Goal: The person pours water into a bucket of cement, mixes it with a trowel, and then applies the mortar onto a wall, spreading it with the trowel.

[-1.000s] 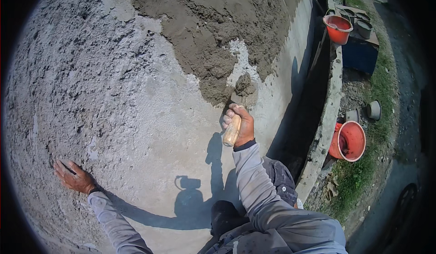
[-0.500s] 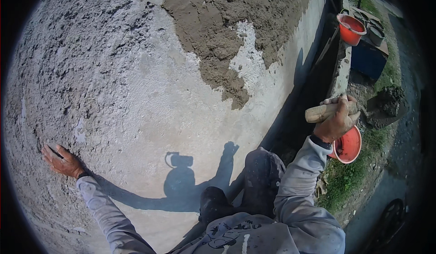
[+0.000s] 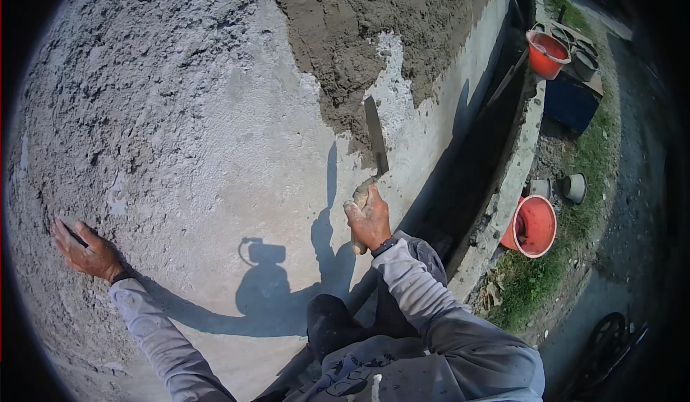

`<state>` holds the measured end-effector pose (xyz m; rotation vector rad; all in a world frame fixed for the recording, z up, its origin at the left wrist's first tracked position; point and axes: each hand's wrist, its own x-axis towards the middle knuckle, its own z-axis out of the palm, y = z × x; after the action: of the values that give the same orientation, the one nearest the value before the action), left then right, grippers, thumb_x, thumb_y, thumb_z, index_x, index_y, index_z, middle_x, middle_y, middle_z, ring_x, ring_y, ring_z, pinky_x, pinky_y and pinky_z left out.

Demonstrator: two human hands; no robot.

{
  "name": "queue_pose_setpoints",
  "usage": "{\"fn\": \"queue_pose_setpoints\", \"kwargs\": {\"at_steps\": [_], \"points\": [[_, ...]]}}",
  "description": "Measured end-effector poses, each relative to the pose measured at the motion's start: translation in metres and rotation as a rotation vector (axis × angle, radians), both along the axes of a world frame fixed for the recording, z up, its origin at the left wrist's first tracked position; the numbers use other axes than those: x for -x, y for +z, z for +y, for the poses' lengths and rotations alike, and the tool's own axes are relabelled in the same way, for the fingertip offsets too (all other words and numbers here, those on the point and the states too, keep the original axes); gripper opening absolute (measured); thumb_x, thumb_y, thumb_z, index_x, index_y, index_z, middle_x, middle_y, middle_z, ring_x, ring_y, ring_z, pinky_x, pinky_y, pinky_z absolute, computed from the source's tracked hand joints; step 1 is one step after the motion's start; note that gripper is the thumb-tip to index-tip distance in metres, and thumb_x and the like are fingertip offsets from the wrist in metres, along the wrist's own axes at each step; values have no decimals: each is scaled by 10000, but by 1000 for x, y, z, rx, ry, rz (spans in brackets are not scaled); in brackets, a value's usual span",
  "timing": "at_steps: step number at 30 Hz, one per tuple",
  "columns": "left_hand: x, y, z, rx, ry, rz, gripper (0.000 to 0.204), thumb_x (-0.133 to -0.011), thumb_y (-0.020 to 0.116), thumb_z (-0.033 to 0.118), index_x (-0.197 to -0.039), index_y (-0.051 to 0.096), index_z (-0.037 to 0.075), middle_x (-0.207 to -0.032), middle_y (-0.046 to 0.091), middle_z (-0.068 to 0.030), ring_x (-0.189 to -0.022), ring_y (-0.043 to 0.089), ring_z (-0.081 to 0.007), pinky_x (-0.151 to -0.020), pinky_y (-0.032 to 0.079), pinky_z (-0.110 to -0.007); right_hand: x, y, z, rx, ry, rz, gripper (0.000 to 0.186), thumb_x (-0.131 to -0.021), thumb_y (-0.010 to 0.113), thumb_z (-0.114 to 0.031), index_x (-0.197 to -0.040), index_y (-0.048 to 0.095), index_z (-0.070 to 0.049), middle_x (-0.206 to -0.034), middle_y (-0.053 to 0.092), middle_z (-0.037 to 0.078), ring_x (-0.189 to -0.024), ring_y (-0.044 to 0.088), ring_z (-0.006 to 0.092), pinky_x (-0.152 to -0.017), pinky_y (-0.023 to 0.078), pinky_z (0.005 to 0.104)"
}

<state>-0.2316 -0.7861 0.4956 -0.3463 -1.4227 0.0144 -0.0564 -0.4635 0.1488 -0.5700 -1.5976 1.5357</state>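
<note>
My right hand (image 3: pixel 369 219) grips the wooden handle of a trowel (image 3: pixel 376 137). The blade is seen nearly edge-on and points away from me. It stands in front of the lower tip of a brown wet mortar patch (image 3: pixel 330 50) on the wall; I cannot tell if it touches. No lump of mortar shows on the blade. Far to the left, my left hand (image 3: pixel 90 251) rests against the rough grey wall (image 3: pixel 237 136), fingers stretched out and nothing held. Bare pale wall lies between both hands, with my shadow on it.
A concrete ledge (image 3: pixel 496 219) runs along the right, with a dark gap between it and the wall. An orange bucket (image 3: pixel 548 56) sits on its far part. Another orange bucket (image 3: pixel 533 228) and small grey pots (image 3: pixel 573 188) stand beyond it on grass. A dark wheel (image 3: pixel 605 344) shows lower right.
My right hand has swung the trowel left from over the ledge to the wall. The mortar lump that was on its blade no longer shows there. My left hand stays on the wall.
</note>
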Motion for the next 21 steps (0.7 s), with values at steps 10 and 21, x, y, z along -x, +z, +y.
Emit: {"fn": "queue_pose_setpoints", "kwargs": {"at_steps": [10, 21], "points": [[8, 5, -10, 14, 20, 5, 541, -910, 395, 497, -1294, 491, 128, -1342, 466, -91, -1288, 348, -310, -1050, 223, -453, -15, -51, 68, 658, -90, 15, 137, -817, 596, -99, -872, 493, -27, -605, 505, 31, -409, 493, 135, -392, 429, 285], [4, 11, -5, 193, -55, 0, 536, -925, 427, 405, -1218, 513, -36, -1270, 501, -200, -1230, 397, -373, -1067, 256, -442, 82, -46, 86, 85, -16, -348, 292, -719, 621, -221, -909, 616, 1, -934, 631, 226, -886, 594, 408, -774, 485, 410]]}}
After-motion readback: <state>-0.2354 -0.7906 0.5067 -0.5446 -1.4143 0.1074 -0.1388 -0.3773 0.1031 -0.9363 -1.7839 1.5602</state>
